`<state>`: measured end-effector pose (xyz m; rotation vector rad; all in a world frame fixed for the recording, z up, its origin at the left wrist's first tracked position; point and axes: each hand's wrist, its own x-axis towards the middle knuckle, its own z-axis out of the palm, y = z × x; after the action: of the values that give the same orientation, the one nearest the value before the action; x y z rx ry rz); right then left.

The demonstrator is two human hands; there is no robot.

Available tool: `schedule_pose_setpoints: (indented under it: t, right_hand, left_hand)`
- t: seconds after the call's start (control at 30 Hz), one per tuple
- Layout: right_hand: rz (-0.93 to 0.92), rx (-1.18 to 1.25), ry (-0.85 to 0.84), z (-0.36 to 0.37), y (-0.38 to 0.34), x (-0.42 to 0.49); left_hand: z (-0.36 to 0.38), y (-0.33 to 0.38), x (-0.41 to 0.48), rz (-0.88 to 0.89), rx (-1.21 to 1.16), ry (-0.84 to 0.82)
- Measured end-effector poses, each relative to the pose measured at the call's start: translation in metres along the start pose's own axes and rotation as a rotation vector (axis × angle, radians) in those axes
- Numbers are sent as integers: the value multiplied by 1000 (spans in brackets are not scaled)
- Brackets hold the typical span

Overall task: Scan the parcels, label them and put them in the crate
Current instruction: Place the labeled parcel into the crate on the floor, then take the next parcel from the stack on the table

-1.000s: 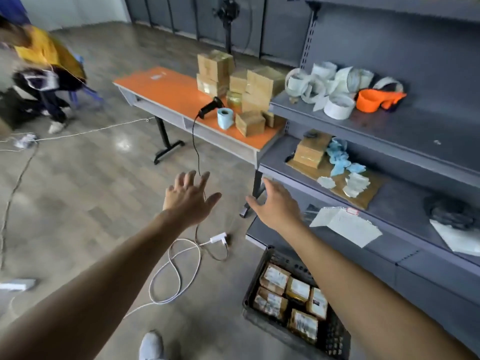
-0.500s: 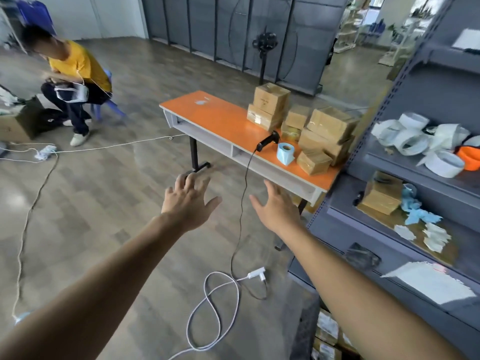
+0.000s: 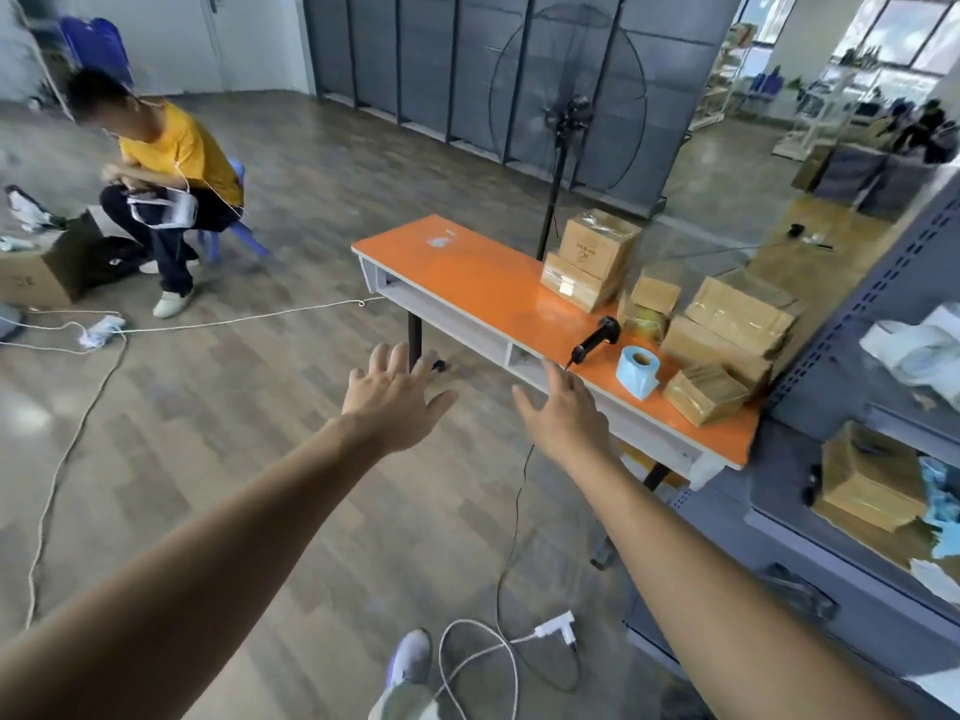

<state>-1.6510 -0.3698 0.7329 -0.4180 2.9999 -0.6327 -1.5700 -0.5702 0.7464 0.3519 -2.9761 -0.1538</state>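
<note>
The orange tabletop (image 3: 467, 283) is carrying its whole load at the right-hand end, nearest the grey shelf unit (image 3: 852, 574). A cluster of cardboard parcels (image 3: 737, 314) is sitting there, some stacked on others, with one small parcel (image 3: 704, 392) lying a little apart at the front edge. A black scanner (image 3: 597, 339) is lying just in front of the cluster, its cord trailing over the edge down to the floor (image 3: 208, 433). A roll of blue labels (image 3: 638, 371) is sitting between the scanner and the small parcel. A pale scrap (image 3: 441, 240) is lying near the far left end. In the shelf unit a cardboard box (image 3: 867, 483) is sitting on one shelf, and white rolls (image 3: 914, 345) are lying on the shelf above. A white cable (image 3: 478, 652) is looping across the floor.
</note>
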Motion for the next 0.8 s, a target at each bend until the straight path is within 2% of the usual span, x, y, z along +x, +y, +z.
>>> schedule_pose_setpoints:
  t: [0.27,0.47,0.8]
  right_hand:
    - [87,96,127,18,-8,161]
    - [204,100,123,11,-2,265]
    - [447,37,178,8,42,351]
  left_hand:
    - [27,-11,184,81,-52,-44]
    - [35,-4,302,167,-109,-70]
    - [73,39,443,401,-112,-205]
